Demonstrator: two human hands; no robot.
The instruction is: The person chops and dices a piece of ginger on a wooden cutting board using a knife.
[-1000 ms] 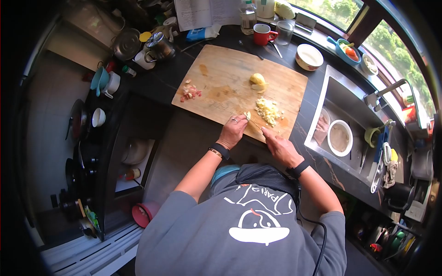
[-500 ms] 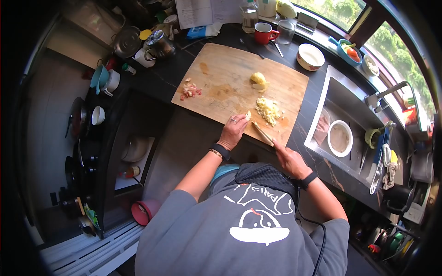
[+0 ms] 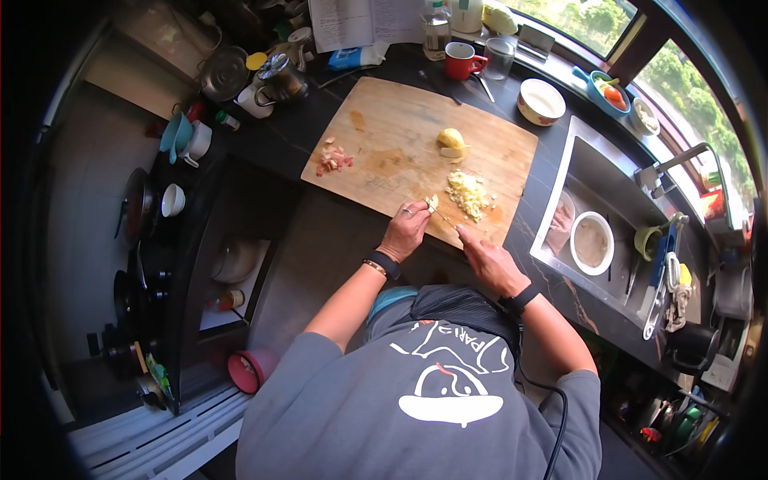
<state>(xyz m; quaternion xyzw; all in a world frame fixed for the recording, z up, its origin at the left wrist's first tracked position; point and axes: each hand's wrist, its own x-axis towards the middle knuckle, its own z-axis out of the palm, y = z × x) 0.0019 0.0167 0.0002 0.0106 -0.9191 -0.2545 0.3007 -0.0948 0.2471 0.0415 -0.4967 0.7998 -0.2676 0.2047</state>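
At the near edge of the wooden cutting board (image 3: 392,120), my left hand (image 3: 406,230) pinches a small pale-yellow piece of potato (image 3: 433,202). My right hand (image 3: 494,264) grips a knife (image 3: 446,218), its blade reaching up to that piece; the blade is seen almost edge-on. Just beyond the knife lies a heap of diced potato (image 3: 468,194). Farther back on the board rest a yellow potato chunk (image 3: 450,138) and a cut slice beside it. Small pinkish chopped bits (image 3: 333,158) are gathered at the board's left side.
To the right is a sink (image 3: 572,152) with a white bowl (image 3: 592,242) in it, under a faucet (image 3: 670,171). Behind the board stand a red mug (image 3: 462,61), a glass (image 3: 499,59) and a floral bowl (image 3: 542,102). A metal pot (image 3: 282,78) stands at back left.
My right hand has moved left and slightly up, bringing the knife to the potato piece in my left hand. My left hand stays nearly in place.
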